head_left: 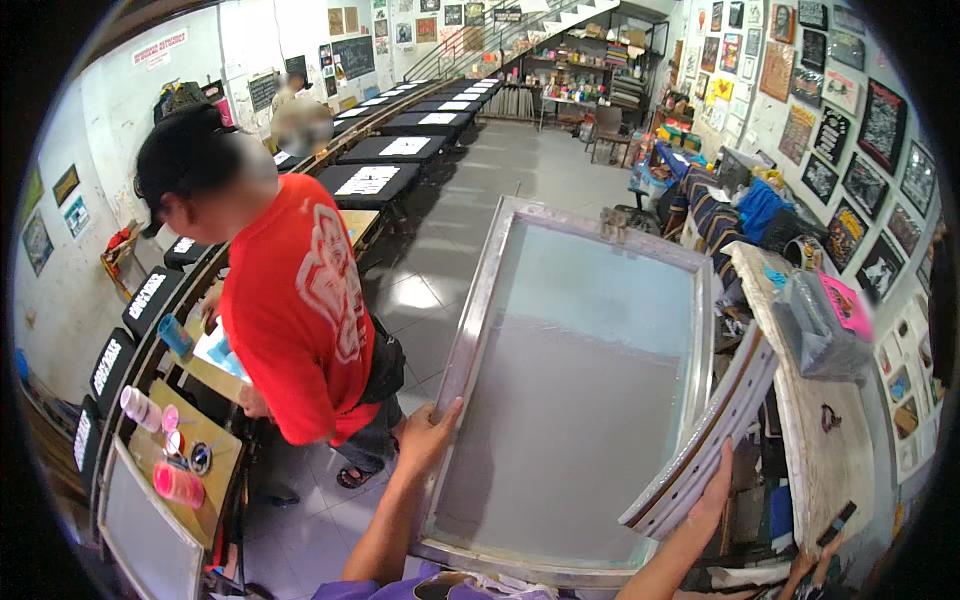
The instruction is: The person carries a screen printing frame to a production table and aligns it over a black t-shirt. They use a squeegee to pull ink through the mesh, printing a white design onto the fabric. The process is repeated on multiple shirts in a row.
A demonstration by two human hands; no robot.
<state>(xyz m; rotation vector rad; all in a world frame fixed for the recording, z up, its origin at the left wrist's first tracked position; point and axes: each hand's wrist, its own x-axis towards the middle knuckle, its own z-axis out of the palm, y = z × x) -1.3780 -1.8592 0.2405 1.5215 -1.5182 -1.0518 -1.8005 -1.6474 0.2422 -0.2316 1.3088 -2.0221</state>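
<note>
Our left hand (pixel 430 435), near seven o'clock in the view, grasps the side rail of a large framed screen (pixel 470 330), its thumb lying along the rail. Our right hand (pixel 708 490), between four and five o'clock, is closed on a long bar (pixel 698 437) with a dark stripe and a row of holes; most of its fingers are hidden behind the bar, so we cannot tell how each one curls.

The framed screen lies just off centre toward five o'clock, tilted before us. Its mesh (pixel 590 420) looks pale blue in the upper part and grey below. The long bar slants across the frame's right rail at four o'clock; we cannot tell whether it touches.

At nine o'clock stands a co-worker in a red shirt (pixel 300 300) and a dark cap, turned toward a long row of work boards. At eight o'clock a wooden board (pixel 217 440) bears pink tubs (pixel 180 485), and a smaller framed screen (pixel 150 520) leans just below it. Between three and four o'clock we have a whitish bench (pixel 812 440) carrying a clear plastic bag (pixel 808 345). Dark garments (pixel 385 150) with white prints recede toward eleven o'clock.
</note>
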